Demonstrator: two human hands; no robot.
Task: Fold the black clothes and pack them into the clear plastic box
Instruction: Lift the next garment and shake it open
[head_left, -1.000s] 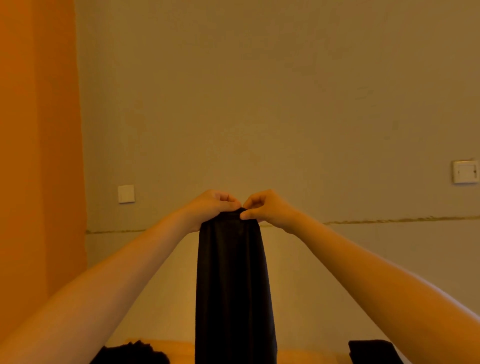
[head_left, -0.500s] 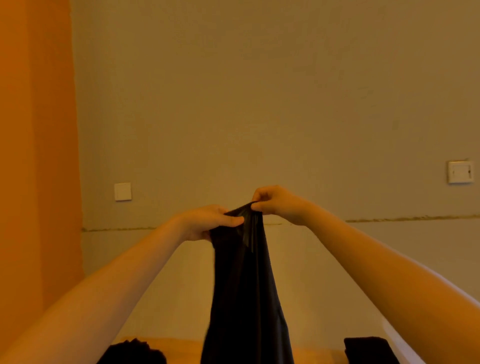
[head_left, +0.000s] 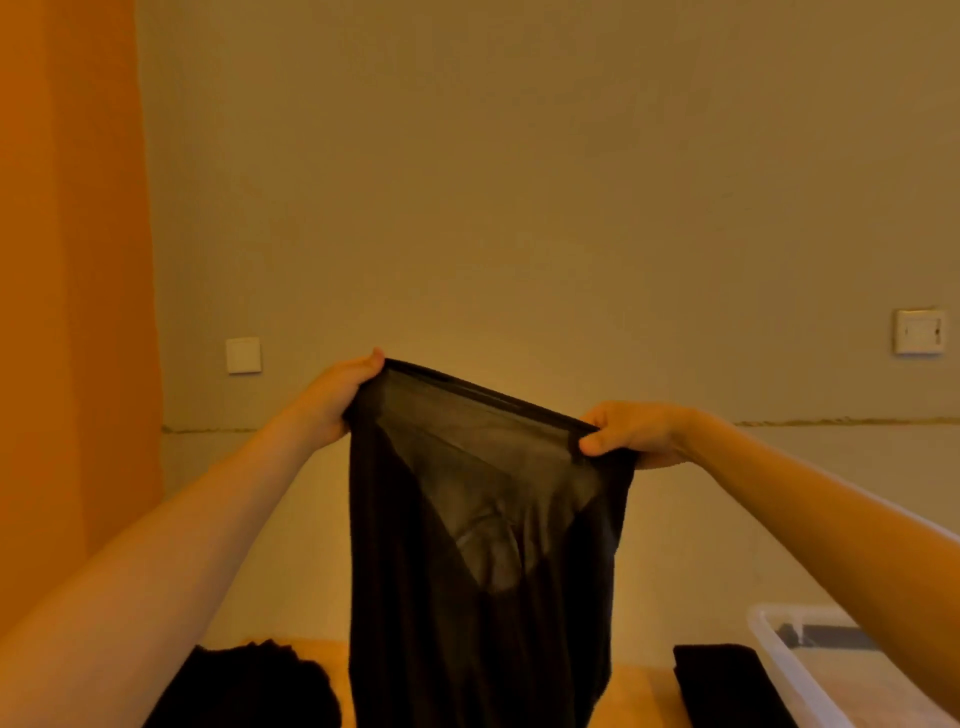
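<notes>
Garment: a sheer black garment (head_left: 483, 545) hangs in the air in front of the person, above the table, its top band stretched out between both hands and sloping down from left to right; light shows through the upper part in a V shape, the rest hangs dark and reaches down past the bottom edge of the view.
Left hand: the left hand (head_left: 332, 400) holds the upper left end of the band, raised higher than the other hand; grip clamped on the garment, thumb tip showing at the band's corner.
Right hand: the right hand (head_left: 631, 434) holds the lower right end of the band; grip clamped on the garment, fingers curled over the fabric edge.
Pile: a crumpled black pile (head_left: 249, 686) lies on the table at lower left, just beside the hanging garment.
Folded piece: a flat black folded piece (head_left: 727, 686) lies on the table at lower right, between the garment and the box.
Box: the clear box (head_left: 779, 660) stands at the far right, partly behind the right forearm; something dark shows at its far end, too unclear to name.
Table: a light wooden table (head_left: 644, 696) carries the pile, the folded piece and the box.
Wall: a plain wall with a switch (head_left: 243, 355) at left and a socket (head_left: 919, 331) at right.
Curtain: an orange curtain (head_left: 72, 312) along the left edge.
</notes>
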